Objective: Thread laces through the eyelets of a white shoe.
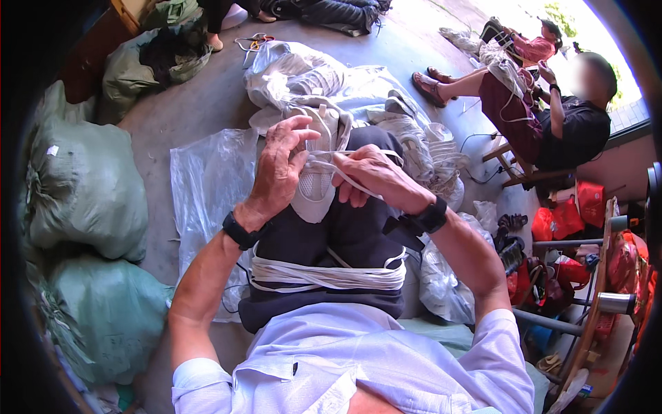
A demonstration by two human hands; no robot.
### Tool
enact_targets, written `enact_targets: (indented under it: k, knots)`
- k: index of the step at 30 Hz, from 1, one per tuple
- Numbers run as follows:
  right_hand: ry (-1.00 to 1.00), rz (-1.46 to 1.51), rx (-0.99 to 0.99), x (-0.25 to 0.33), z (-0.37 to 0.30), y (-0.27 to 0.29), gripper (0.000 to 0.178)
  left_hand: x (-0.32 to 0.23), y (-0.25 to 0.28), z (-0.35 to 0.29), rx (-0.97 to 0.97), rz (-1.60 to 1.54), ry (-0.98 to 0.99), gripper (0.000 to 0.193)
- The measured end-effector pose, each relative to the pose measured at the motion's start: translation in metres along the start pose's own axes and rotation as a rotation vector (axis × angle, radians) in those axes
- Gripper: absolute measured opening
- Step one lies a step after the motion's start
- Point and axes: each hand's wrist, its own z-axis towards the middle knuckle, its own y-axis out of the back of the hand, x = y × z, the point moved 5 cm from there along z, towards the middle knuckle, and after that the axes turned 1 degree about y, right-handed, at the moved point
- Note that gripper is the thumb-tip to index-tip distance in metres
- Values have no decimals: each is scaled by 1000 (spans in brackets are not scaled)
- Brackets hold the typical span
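Head view: a grey floor (155, 162) is seen beneath everything, with bulging green sacks (89, 196) stacked along the left. At the upper right, a co-worker (576, 131) is seen seated on a wooden stool. Near the knees, a clear plastic sheet (210, 207) is spread to the left, and pale shoes are heaped in a pile (414, 141) beyond and to the right. Across dark trousers (293, 245), a bundle of white laces (327, 277) is laid over both thighs. One pale shoe (316, 200) is rested on the lap, its toe turned toward the wearer. It is flanked by the left hand (281, 165), whose fingers are curled loosely apart; whether anything is gripped there cannot be told. By the right hand (379, 178), a white lace (355, 184) is pinched between thumb and forefinger.
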Motion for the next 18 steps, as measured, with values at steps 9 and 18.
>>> enact_targets:
  k: [9, 18]
  knots:
    - [66, -16, -203, 14, 8, -3, 22, 4, 0, -2, -7, 79, -9, 31]
    - [452, -525, -461, 13, 7, 12, 18, -4, 0, 11, 53, 226, -98, 27]
